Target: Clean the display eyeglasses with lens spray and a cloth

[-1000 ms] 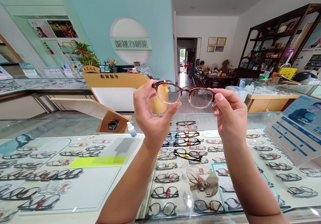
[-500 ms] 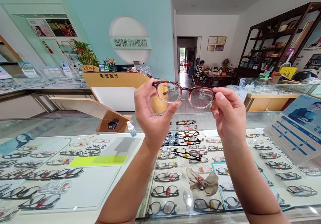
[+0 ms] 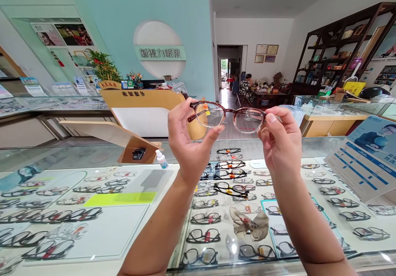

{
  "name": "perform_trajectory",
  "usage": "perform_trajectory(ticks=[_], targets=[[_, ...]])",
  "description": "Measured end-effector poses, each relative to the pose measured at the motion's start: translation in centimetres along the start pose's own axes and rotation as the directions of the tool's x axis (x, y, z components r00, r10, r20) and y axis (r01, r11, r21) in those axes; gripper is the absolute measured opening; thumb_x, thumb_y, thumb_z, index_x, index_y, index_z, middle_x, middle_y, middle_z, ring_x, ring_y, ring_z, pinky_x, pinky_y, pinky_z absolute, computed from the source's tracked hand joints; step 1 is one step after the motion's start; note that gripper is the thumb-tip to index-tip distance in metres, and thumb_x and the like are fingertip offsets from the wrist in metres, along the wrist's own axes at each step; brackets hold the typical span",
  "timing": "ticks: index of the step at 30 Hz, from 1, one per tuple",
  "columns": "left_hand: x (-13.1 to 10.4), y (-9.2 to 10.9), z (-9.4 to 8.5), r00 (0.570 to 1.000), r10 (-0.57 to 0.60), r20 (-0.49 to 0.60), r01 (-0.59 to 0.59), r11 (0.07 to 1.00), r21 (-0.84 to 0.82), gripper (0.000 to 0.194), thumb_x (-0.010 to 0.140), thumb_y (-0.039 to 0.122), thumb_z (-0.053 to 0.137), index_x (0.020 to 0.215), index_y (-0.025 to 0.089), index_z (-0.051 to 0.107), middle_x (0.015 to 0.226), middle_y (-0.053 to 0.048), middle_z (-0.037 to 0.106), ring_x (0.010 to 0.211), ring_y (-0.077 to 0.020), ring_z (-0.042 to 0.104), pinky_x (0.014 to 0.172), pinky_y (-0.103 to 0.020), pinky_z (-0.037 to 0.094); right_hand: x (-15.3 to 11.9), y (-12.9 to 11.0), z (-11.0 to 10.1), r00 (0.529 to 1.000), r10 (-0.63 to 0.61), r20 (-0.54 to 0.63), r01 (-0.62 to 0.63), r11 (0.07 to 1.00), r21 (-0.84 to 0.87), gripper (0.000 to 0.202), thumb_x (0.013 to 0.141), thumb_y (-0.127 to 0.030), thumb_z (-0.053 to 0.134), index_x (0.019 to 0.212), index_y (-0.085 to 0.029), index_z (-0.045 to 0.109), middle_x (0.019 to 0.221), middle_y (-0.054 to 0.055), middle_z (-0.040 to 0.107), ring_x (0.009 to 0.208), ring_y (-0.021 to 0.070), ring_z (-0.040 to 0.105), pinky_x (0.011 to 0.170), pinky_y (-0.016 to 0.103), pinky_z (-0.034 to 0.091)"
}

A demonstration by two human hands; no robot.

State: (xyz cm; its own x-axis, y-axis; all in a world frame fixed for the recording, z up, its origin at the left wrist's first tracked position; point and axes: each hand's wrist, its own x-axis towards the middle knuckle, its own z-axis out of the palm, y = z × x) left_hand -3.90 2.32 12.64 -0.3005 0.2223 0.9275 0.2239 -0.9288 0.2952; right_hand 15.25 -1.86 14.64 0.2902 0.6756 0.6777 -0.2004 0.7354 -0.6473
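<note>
Raised in front of me is a pair of eyeglasses point(image 3: 229, 110) with a brown-red upper rim that fades to clear below. Small red print shows on the right lens. My left hand point(image 3: 190, 144) grips the left end of the frame, its thumb under the left lens and its fingers behind the rim. At the opposite end, my right hand point(image 3: 282, 140) pinches the hinge area between thumb and fingers. One brown temple shows behind the left lens; the other is mostly hidden by my right hand. A crumpled grey-beige cloth point(image 3: 250, 223) lies below on the glass counter.
Rows of spectacle frames point(image 3: 204, 235) fill the glass display counter point(image 3: 177, 210). A small white bottle point(image 3: 161, 159) stands beside a wooden stand point(image 3: 139, 144). At right leans a blue-and-white printed board point(image 3: 365, 160). Farther back, a person point(image 3: 246, 90) sits by a dark table.
My left hand has shifted slightly right and my right hand slightly left. The left temple now shows farther left, past the rim. Both hands keep hold of the eyeglasses.
</note>
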Motion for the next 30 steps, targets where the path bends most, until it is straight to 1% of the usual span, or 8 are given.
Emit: perform_trajectory(ticks=[3,6,9,12,18,21,25,30], targets=[[0.0,0.1,0.0,1.0,-0.003,0.008,0.003,1.0,-0.018,0.085,0.072,0.064,0.1,0.143,0.037,0.064,0.145,-0.009,0.065,0.136,-0.0363,0.066,0.119,-0.058,0.054,0.0,0.2,-0.1,0.999,-0.033,0.01,0.033,0.999,0.0,0.023,0.096,-0.048,0.082,0.099,-0.031,0.067,0.058,-0.01,0.039,0.043,0.0086,0.031,0.045,0.03,0.027],[0.1,0.0,0.0,0.999,-0.001,0.035,0.003,0.998,-0.055,0.085,0.073,0.061,0.101,0.146,0.039,0.063,0.145,-0.009,0.066,0.138,-0.0359,0.066,0.121,-0.058,0.053,0.0,0.2,-0.2,0.998,-0.048,0.029,0.047,0.998,0.042,0.022,0.097,-0.045,0.083,0.099,-0.031,0.067,0.054,-0.011,0.036,0.042,0.0084,0.03,0.045,0.03,0.027],[0.2,-0.1,0.0,0.999,-0.02,0.033,0.022,0.998,-0.06,0.086,0.073,0.061,0.101,0.146,0.038,0.064,0.143,-0.008,0.067,0.136,-0.0351,0.068,0.121,-0.057,0.053,0.1,0.2,-0.3,0.999,-0.037,0.014,0.036,0.998,0.046,0.023,0.095,-0.046,0.085,0.098,-0.03,0.069,0.059,-0.01,0.041,0.044,0.0079,0.032,0.044,0.029,0.029],[0.2,-0.1,0.1,0.998,-0.055,0.01,0.055,0.997,-0.056,0.085,0.071,0.063,0.102,0.142,0.035,0.065,0.138,-0.009,0.069,0.134,-0.0346,0.069,0.119,-0.056,0.056,0.1,0.3,-0.4,1.0,-0.015,0.0,0.015,1.0,0.002,0.024,0.095,-0.048,0.085,0.099,-0.029,0.071,0.07,-0.007,0.052,0.051,0.0086,0.041,0.047,0.027,0.038],[0.3,0.3,0.5,0.991,-0.125,0.043,0.13,0.979,-0.158,0.081,0.07,0.063,0.102,0.135,0.034,0.064,0.129,-0.008,0.073,0.128,-0.0321,0.074,0.109,-0.05,0.063,0.3,0.4,-0.5,0.999,-0.031,-0.043,0.03,0.999,-0.037,0.021,0.093,-0.047,0.085,0.098,-0.029,0.075,0.086,-0.002,0.064,0.07,0.0125,0.056,0.066,0.028,0.053],[0.3,0.4,0.5,0.983,-0.16,0.085,0.176,0.955,-0.238,0.079,0.07,0.059,0.104,0.131,0.033,0.061,0.125,-0.007,0.075,0.118,-0.0288,0.078,0.102,-0.046,0.066,0.4,0.7,-0.6,0.998,-0.04,-0.042,0.039,0.999,-0.017,0.019,0.093,-0.044,0.086,0.096,-0.028,0.075,0.088,-0.001,0.065,0.079,0.0137,0.059,0.075,0.028,0.054],[0.0,0.2,0.3,0.965,-0.239,0.106,0.26,0.919,-0.296,0.077,0.071,0.057,0.104,0.127,0.032,0.058,0.122,-0.006,0.076,0.103,-0.0243,0.081,0.092,-0.041,0.066,0.5,1.0,-0.6,0.999,-0.031,-0.013,0.031,0.999,-0.042,0.02,0.096,-0.046,0.082,0.097,-0.028,0.072,0.088,-0.002,0.064,0.081,0.0145,0.059,0.077,0.029,0.052],[-0.4,0.2,0.6,0.95,-0.298,0.097,0.313,0.892,-0.325,0.075,0.073,0.056,0.104,0.124,0.031,0.055,0.118,-0.005,0.077,0.101,-0.0234,0.081,0.092,-0.041,0.067,0.5,1.0,-0.6,0.999,0.03,-0.013,-0.03,0.999,-0.018,0.024,0.094,-0.048,0.082,0.095,-0.028,0.071,0.086,-0.002,0.063,0.081,0.0147,0.059,0.076,0.029,0.051]])
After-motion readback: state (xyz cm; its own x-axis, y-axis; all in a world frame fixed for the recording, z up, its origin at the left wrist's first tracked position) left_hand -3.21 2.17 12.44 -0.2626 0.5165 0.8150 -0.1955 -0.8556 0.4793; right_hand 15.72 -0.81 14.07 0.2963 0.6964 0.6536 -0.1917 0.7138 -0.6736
